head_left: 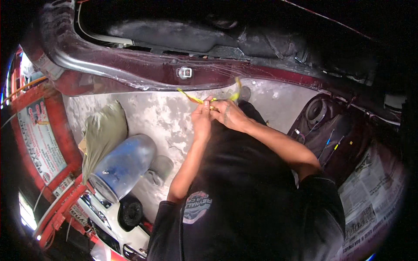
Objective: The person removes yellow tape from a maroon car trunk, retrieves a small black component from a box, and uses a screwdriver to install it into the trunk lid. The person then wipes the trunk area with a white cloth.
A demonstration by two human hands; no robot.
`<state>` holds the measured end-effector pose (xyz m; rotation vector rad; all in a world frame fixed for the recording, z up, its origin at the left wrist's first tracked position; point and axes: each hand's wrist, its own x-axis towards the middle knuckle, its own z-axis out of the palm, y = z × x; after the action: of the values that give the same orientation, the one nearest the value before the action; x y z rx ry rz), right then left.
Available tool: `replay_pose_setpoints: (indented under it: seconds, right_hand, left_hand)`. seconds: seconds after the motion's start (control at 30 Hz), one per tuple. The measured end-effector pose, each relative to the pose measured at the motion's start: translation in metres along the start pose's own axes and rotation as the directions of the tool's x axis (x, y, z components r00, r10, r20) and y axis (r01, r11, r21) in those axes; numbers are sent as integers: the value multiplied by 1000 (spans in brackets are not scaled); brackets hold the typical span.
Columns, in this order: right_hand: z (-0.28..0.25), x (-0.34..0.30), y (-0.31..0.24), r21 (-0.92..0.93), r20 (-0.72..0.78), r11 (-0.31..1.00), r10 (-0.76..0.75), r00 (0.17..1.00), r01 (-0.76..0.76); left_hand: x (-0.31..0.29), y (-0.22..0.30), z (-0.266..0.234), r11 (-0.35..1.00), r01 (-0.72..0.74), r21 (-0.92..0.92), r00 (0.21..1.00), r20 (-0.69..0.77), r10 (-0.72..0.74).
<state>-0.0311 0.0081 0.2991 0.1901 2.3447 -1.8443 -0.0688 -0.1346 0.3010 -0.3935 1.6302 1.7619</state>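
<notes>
yellow strip (194, 98) partly hidden inside the hands (216, 114)

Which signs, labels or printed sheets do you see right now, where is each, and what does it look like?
Poster: far left, on the red frame; tall pale panel with red and blue print.
Newspaper: lower right, spread flat by the dark door panel; grey-white sheets with black print.
Shirt badge: bottom centre, on the black shirt; round, grey, red and blue.
No screens in view.
</notes>
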Motion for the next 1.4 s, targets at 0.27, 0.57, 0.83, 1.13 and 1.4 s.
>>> replay_pose_setpoints:
  seconds: [0.27, 0.57, 0.83, 1.13, 1.4]
  right_hand:
    - [23, -4, -16, 138, 115, 987, 69, 991, -85]
    - [56, -6, -44, -303, 181, 910, -235, 955, 282]
    - [145, -5, -68, -264, 287, 897, -278, 917, 355]
    - [316, 42, -115, -243, 346, 855, -364, 865, 458]
    - [441, 90, -159, -408, 783, 452, -274, 558, 793]
  left_hand:
    - [-13, 1, -20, 952, -107, -285, 972, -232, 40]
    - [-23, -34, -100, 937, -223, 269, 969, -42, 243]
    - [-63, -4, -189, 960, -22, -279, 997, 68, 43]
    - [-113, -8, -336, 809, -224, -543, 974, -98, 205]
    - [-137, -33, -456, 763, -367, -532, 916, -351, 196]
